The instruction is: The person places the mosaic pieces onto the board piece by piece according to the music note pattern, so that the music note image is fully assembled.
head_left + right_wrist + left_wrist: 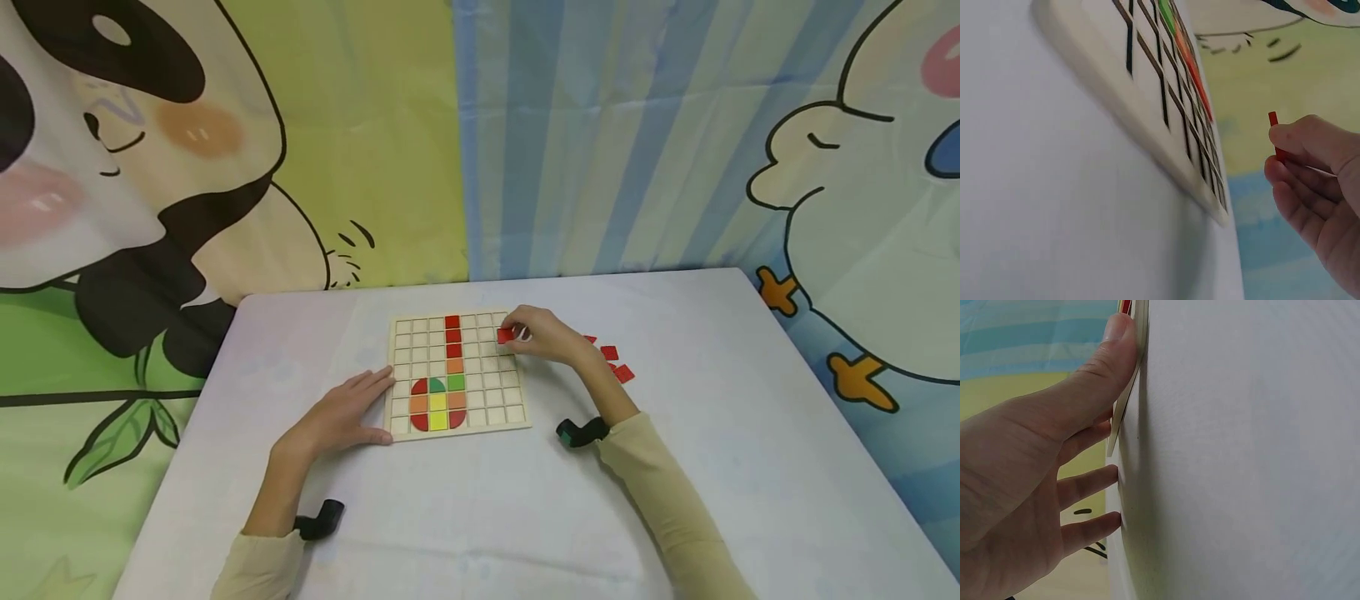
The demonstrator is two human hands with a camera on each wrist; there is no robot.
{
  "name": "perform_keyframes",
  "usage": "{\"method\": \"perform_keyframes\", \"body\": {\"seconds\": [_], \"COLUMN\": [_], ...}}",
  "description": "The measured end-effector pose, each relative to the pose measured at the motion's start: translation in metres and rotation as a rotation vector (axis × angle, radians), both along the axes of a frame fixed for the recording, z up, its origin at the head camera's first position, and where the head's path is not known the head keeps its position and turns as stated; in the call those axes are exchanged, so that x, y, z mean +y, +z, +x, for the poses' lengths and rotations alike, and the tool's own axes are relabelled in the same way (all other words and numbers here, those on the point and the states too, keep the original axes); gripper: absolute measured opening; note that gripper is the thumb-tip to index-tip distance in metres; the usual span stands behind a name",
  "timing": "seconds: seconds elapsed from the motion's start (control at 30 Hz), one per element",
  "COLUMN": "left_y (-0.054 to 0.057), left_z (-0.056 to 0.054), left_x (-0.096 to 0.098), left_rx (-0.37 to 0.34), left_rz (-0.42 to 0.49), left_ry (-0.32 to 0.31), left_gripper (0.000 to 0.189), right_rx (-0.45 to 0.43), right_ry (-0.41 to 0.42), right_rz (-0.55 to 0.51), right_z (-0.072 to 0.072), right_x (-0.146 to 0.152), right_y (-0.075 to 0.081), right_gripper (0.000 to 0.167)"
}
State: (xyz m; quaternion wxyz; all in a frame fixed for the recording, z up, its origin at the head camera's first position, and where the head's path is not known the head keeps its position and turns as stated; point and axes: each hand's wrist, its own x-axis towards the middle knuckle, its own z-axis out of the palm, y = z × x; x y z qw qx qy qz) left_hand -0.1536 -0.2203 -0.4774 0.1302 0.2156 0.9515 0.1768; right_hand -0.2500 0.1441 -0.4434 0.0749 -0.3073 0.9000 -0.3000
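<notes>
A light wooden grid board (495,417) lies on the table with coloured tiles set in some of its squares. Red tiles (453,336) run down a column from its top edge, with orange and green ones below. Lower down, a rounded shape of red, orange, green and yellow tiles (438,402) fills several cells. Between thumb and fingers, my right hand (547,335) pinches a square red tile (1274,117), raised over the board's upper right. My left hand (341,421) rests at the board's left edge with fingers spread, the thumb (1116,344) touching its side.
Several loose red tiles (622,372) lie on the white table (480,517) right of the board, partly behind the right forearm. Each wrist wears a black camera mount (321,521). Printed cartoon cloth (390,125) hangs behind the table.
</notes>
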Motion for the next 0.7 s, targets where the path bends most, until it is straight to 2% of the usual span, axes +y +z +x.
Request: {"method": "perform_keyframes", "body": {"seconds": [0.23, 0.53, 0.7], "left_y": [0.001, -0.001, -0.003], "left_z": [0.0, -0.002, -0.003], "left_x": [-0.001, -0.001, -0.002], "left_rx": [-0.008, 0.012, -0.004], "left_rz": [-0.015, -0.028, -0.02], "left_ry": [-0.007, -0.009, 0.0], "left_gripper": [0.098, 0.099, 0.099], "right_rx": [-0.028, -0.024, -0.046], "right_ry": [0.045, 0.038, 0.041], "right_rz": [0.056, 0.076, 0.076], "right_z": [-0.015, -0.014, -0.014], "right_x": [-0.048, -0.056, -0.057], "right_y": [-0.018, -0.024, -0.025], "right_gripper": [0.027, 0.027, 0.027]}}
